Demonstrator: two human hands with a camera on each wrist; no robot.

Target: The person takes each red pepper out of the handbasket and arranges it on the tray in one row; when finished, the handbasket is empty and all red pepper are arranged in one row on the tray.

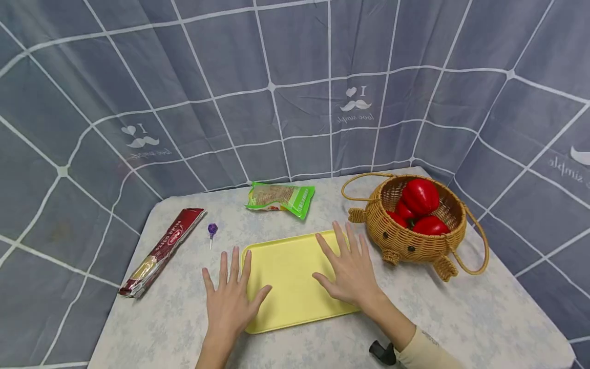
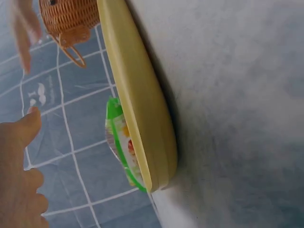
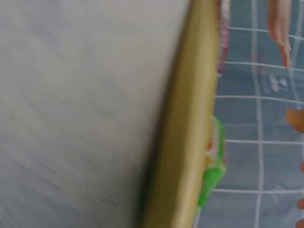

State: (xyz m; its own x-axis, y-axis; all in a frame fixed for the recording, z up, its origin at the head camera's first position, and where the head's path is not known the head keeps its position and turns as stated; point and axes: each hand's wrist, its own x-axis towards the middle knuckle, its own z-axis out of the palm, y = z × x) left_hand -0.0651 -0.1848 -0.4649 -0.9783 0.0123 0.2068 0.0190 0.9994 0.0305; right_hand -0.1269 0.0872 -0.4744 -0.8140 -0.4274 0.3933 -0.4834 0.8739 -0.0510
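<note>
A yellow tray (image 1: 290, 282) lies on the table in the head view. My left hand (image 1: 229, 300), fingers spread and palm down, is over the tray's left edge. Above its right half is my right hand (image 1: 348, 269), with fingers likewise spread. Neither hand holds anything. In the left wrist view the thumb and fingers of the left hand (image 2: 19, 175) stand apart from the tray's side (image 2: 142, 104). The right wrist view has the tray's side (image 3: 185, 142) blurred, with the right thumb (image 3: 297, 119) away from it.
Right of the tray stands a wicker basket (image 1: 401, 251) holding red bell peppers (image 1: 420, 197). Behind it lies a green-edged snack bag (image 1: 281, 198). On the left are a purple lollipop (image 1: 212, 229) and a long dark red packet (image 1: 163, 251). Tile-patterned curtains (image 1: 299, 107) surround the table.
</note>
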